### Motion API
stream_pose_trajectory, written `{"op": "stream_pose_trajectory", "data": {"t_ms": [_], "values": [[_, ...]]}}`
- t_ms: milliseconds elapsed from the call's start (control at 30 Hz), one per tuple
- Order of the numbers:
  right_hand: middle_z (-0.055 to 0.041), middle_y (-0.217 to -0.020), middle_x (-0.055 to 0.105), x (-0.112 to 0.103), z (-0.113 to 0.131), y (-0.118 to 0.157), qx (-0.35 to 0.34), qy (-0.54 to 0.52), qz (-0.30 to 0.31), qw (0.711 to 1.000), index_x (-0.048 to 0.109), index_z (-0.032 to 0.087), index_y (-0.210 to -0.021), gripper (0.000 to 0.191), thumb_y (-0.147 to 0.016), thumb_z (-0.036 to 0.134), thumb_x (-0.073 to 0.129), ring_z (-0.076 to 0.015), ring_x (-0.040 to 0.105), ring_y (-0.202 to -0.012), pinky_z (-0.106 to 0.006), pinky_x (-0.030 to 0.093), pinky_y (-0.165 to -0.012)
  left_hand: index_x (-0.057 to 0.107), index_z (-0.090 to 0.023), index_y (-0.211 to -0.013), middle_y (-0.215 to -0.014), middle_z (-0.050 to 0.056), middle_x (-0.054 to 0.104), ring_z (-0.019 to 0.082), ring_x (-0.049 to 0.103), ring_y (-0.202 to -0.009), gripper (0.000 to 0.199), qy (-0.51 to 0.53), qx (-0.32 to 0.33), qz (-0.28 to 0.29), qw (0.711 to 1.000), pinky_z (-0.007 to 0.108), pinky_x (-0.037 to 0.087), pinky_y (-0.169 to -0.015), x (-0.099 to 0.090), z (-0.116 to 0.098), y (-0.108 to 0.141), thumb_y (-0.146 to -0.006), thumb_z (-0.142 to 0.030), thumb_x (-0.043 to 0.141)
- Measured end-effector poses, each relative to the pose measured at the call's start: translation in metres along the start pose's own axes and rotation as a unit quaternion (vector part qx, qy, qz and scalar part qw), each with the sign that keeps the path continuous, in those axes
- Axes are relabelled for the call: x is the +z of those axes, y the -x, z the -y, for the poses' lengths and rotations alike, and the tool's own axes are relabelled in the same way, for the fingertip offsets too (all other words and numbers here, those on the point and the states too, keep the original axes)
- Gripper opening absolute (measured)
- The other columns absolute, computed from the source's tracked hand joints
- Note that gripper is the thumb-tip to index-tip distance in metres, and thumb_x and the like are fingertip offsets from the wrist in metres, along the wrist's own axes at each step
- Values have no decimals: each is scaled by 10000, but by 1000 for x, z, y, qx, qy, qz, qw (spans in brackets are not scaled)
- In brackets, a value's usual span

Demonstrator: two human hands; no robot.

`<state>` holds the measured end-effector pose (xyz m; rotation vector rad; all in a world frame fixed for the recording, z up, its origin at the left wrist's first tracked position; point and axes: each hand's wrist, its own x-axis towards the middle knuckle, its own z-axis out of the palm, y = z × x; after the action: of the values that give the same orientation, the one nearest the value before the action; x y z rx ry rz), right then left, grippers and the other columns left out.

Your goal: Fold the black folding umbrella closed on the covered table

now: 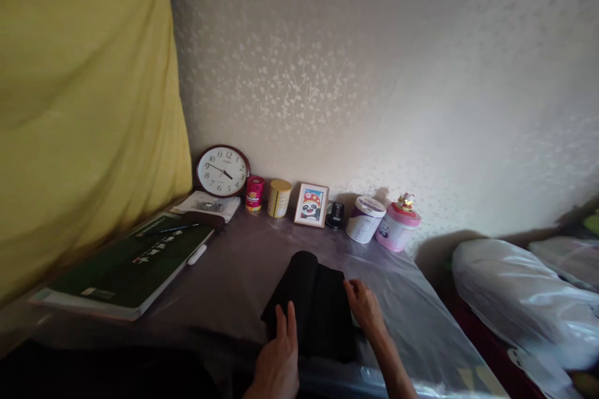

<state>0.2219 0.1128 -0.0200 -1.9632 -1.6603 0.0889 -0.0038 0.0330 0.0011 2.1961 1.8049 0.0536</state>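
A folded black cloth (311, 299) lies near the front edge of the table, with a raised fold running along its left half; what garment or item it is cannot be made out. My left hand (279, 352) is at its lower left side, fingers stretched out and against the fabric. At the upper right edge, my right hand (364, 304) has thumb and fingers pinched on the cloth.
A large green book (140, 259) with a pen lies on the left. Along the wall stand a round clock (223, 169), a red can (254, 193), a yellow tin (279, 198), a framed panda picture (311, 204) and two tubs (365, 219). White plastic bags (519, 293) sit at the right.
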Motion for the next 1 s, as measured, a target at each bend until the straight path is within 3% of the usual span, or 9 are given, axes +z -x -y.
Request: {"op": "stream_pose_trajectory", "data": {"t_ms": [100, 233, 433, 600, 833, 900, 1000], "values": [[-83, -768, 694, -1, 6, 18, 18, -40, 32, 999, 627, 171, -937, 377, -833, 444, 389, -229, 649, -728, -301, 437, -643, 118, -126, -1395, -1436, 245, 169, 153, 663, -795, 779, -3, 2, -5, 1000, 191, 502, -637, 0, 0, 2, -692, 58, 400], [-73, -727, 688, -1, 20, 23, 21, -60, 25, 998, 630, 168, -940, 375, -798, 448, 425, -226, 641, -686, -299, 424, -621, 108, -88, -1392, -1431, 262, 150, 162, 660, -785, 786, -14, 5, -9, 1000, 222, 516, -645, 1, 1, 3, -681, 48, 416], [-57, -677, 664, -6, 40, 4, 5, -148, 49, 988, 653, 152, -823, 324, -756, 399, 454, -196, 604, -624, -280, 415, -571, 127, -77, -1391, -1431, 255, 179, 165, 661, -778, 824, -14, 0, -15, 1000, 219, 523, -646, 4, 1, 1, -653, 32, 478], [-17, -669, 639, -10, 79, -15, 4, -315, 99, 944, 651, 129, -862, 381, -717, 461, 532, -165, 576, -627, -250, 407, -548, 135, -88, -1393, -1436, 252, 181, 158, 663, -772, 825, -24, -3, -17, 1000, 203, 523, -632, 7, 0, -2, -649, 46, 468], [15, -603, 594, 24, 120, -25, 90, -482, 164, 856, 643, 142, -884, 437, -608, 481, 653, -142, 557, -552, -251, 440, -505, 138, -116, -1395, -1439, 237, 196, 176, 666, -792, 831, -18, -14, 9, 1000, 244, 537, -673, 5, 0, -4, -640, 82, 425], [19, -597, 589, 36, 124, -24, 107, -497, 163, 845, 638, 144, -858, 420, -590, 466, 670, -141, 562, -548, -252, 455, -507, 151, -121, -1395, -1438, 236, 199, 177, 666, -793, 817, -16, -12, 7, 1000, 248, 536, -671, 6, 1, -5, -650, 79, 419], [11, -619, 610, 48, 127, -22, 107, -483, 163, 854, 633, 145, -852, 383, -601, 432, 672, -155, 593, -579, -260, 478, -527, 159, -114, -1394, -1436, 244, 197, 179, 666, -797, 807, -1, -6, 3, 1000, 240, 531, -658, 7, 3, -6, -658, 63, 436]]}}
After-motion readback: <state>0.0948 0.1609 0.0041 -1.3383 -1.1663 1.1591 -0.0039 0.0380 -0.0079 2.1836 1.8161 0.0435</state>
